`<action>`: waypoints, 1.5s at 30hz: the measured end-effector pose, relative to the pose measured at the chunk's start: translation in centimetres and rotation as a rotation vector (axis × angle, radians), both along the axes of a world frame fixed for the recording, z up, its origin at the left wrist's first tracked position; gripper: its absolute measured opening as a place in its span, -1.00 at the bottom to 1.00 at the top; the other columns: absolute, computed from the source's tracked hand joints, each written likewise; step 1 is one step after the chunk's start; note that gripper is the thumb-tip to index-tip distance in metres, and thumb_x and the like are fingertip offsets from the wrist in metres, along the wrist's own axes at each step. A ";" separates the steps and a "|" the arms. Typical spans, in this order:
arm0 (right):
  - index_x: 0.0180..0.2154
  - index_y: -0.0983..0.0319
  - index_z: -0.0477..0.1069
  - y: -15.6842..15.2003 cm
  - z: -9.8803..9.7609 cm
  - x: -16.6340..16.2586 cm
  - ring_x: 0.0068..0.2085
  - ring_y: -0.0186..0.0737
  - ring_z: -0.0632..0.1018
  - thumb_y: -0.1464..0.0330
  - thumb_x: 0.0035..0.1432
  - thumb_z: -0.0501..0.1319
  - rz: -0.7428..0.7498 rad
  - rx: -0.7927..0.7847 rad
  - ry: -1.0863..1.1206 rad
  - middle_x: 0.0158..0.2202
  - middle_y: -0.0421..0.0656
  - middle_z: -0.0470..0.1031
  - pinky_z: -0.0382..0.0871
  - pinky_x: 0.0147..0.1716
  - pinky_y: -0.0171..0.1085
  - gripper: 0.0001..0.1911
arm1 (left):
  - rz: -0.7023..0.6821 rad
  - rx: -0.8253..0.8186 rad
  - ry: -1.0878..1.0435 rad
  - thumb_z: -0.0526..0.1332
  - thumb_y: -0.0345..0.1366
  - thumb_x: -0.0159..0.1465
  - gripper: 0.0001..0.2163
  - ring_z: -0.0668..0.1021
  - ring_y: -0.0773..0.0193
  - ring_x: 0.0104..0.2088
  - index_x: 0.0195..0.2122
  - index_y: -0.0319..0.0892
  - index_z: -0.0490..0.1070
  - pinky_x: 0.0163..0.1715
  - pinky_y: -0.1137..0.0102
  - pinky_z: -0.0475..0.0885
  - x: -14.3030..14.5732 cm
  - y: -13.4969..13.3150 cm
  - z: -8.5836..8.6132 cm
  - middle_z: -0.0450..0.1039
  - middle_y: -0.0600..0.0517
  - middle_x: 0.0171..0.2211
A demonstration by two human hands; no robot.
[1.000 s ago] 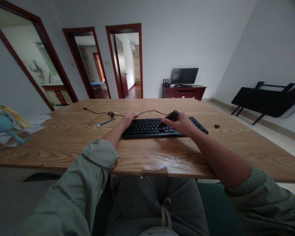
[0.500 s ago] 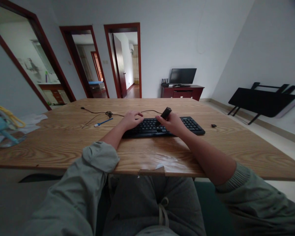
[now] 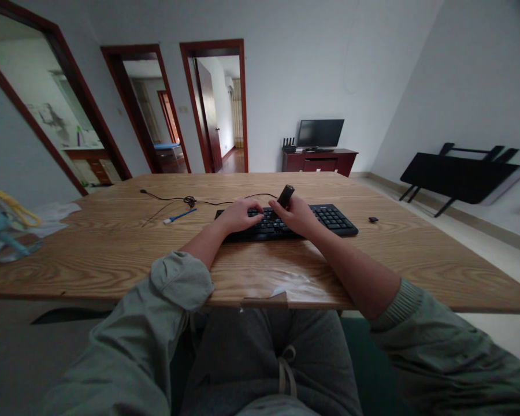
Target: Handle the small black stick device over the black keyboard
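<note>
A black keyboard (image 3: 325, 218) lies on the wooden table (image 3: 112, 254) in front of me. My left hand (image 3: 241, 212) rests on the keys left of the middle, its fingers bent down onto them. Just to its right, my right hand (image 3: 295, 215) is closed round a small black stick-shaped tool (image 3: 285, 195) that points up and away, its lower end down at the keys. The two hands sit close together. A thin black cable (image 3: 190, 201) runs from the keyboard's far edge off to the left.
A small blue tool (image 3: 179, 216) lies left of the keyboard. A tiny black piece (image 3: 373, 219) sits on the table at the right. Pale cloth and a blue-and-yellow object (image 3: 2, 219) occupy the left end. A folded black table (image 3: 459, 176) stands at the right wall.
My right hand with the black tool has moved left along the keyboard, towards my left hand. My left hand has shifted right onto the keys. The tool now stands more upright.
</note>
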State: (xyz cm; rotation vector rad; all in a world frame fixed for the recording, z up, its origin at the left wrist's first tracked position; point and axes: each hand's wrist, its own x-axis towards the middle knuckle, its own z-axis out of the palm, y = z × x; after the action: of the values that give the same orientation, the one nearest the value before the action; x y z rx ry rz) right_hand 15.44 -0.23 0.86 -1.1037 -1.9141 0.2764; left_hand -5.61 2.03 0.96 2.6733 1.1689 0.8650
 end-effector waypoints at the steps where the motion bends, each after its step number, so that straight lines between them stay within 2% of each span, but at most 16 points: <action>1: -0.52 0.23 0.24 -0.1 0.0 -0.1 -0.51 -0.33 0.27 -0.01 0.20 0.10 0.009 0.004 -0.017 -0.58 -0.21 0.29 0.03 -0.51 -0.29 -0.53 | -0.002 0.000 0.002 0.20 -0.17 0.22 -0.79 0.56 0.19 -0.16 -0.21 -0.14 0.53 -0.07 0.32 0.42 0.0 0.0 0.0 0.58 0.01 -0.21; 8: -0.48 0.23 0.29 -1.1 0.0 -0.5 -0.49 -0.29 0.30 0.01 0.21 0.10 -0.006 0.010 -0.086 -0.55 -0.17 0.33 0.05 -0.49 -0.29 -0.56 | -0.049 0.025 0.005 0.19 -0.18 0.22 -0.78 0.56 0.19 -0.16 -0.21 -0.16 0.53 -0.08 0.33 0.41 -0.1 0.2 -0.3 0.58 -0.01 -0.21; 16: -0.37 0.24 0.42 -2.3 0.0 -0.5 -0.43 -0.23 0.41 0.05 0.24 0.08 -0.022 0.012 -0.169 -0.46 -0.10 0.45 0.14 -0.44 -0.29 -0.60 | -0.021 -0.017 0.020 0.18 -0.16 0.23 -0.76 0.55 0.21 -0.19 -0.22 -0.15 0.54 -0.14 0.36 0.41 -0.2 -0.2 -0.1 0.58 0.00 -0.23; 23: -0.45 0.23 0.39 -3.9 0.4 -0.8 -0.49 -0.19 0.41 0.06 0.25 0.07 -0.111 -0.003 -0.355 -0.53 -0.06 0.44 0.08 -0.48 -0.26 -0.58 | 0.011 -0.035 0.045 0.18 -0.14 0.23 -0.76 0.55 0.23 -0.22 -0.23 -0.15 0.54 -0.18 0.38 0.41 -0.3 -0.5 0.1 0.58 0.01 -0.24; 26: -0.43 0.23 0.39 -3.8 0.5 -0.7 -0.45 -0.17 0.44 0.09 0.26 0.06 -0.085 -0.001 -0.337 -0.51 -0.06 0.45 0.12 -0.45 -0.26 -0.61 | -0.001 -0.036 0.041 0.17 -0.16 0.24 -0.76 0.56 0.23 -0.23 -0.23 -0.15 0.55 -0.19 0.39 0.42 -0.3 -0.5 0.0 0.59 0.01 -0.25; 31: -0.41 0.22 0.34 -2.6 0.2 0.3 -0.45 -0.22 0.41 0.12 0.24 0.08 -0.040 -0.066 -0.176 -0.51 -0.14 0.41 0.20 -0.42 -0.27 -0.67 | 0.037 -0.046 0.037 0.19 -0.17 0.22 -0.77 0.57 0.24 -0.24 -0.20 -0.15 0.54 -0.19 0.38 0.43 -0.4 -0.4 -0.2 0.59 0.02 -0.24; 35: -0.39 0.22 0.33 -1.9 0.3 1.4 -0.42 -0.25 0.39 0.14 0.19 0.12 0.080 -0.107 -0.101 -0.47 -0.18 0.40 0.24 -0.38 -0.27 -0.72 | 0.038 -0.045 0.041 0.19 -0.18 0.22 -0.77 0.57 0.25 -0.23 -0.20 -0.15 0.54 -0.16 0.39 0.43 -0.5 -0.6 -0.1 0.59 0.02 -0.23; 38: -0.35 0.22 0.33 -2.2 0.5 1.7 -0.40 -0.26 0.38 0.14 0.18 0.14 0.159 -0.108 -0.117 -0.45 -0.19 0.40 0.25 -0.35 -0.27 -0.74 | -0.002 -0.045 0.060 0.19 -0.19 0.22 -0.78 0.56 0.26 -0.22 -0.20 -0.14 0.55 -0.16 0.40 0.42 -0.5 -0.8 0.1 0.59 0.03 -0.23; 45: -0.28 0.19 0.35 -3.1 1.1 2.1 -0.39 -0.23 0.38 0.14 0.22 0.13 0.231 -0.102 -0.270 -0.45 -0.20 0.40 0.25 -0.34 -0.25 -0.76 | -0.094 -0.051 0.083 0.22 -0.18 0.20 -0.78 0.55 0.25 -0.22 -0.24 -0.13 0.58 -0.15 0.40 0.40 -0.3 -1.1 0.1 0.58 0.03 -0.25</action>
State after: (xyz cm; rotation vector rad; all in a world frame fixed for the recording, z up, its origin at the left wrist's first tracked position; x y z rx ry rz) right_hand 17.50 -3.28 1.98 -1.0272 -2.2957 0.3710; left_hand -5.91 0.91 1.08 2.7221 1.0563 0.7070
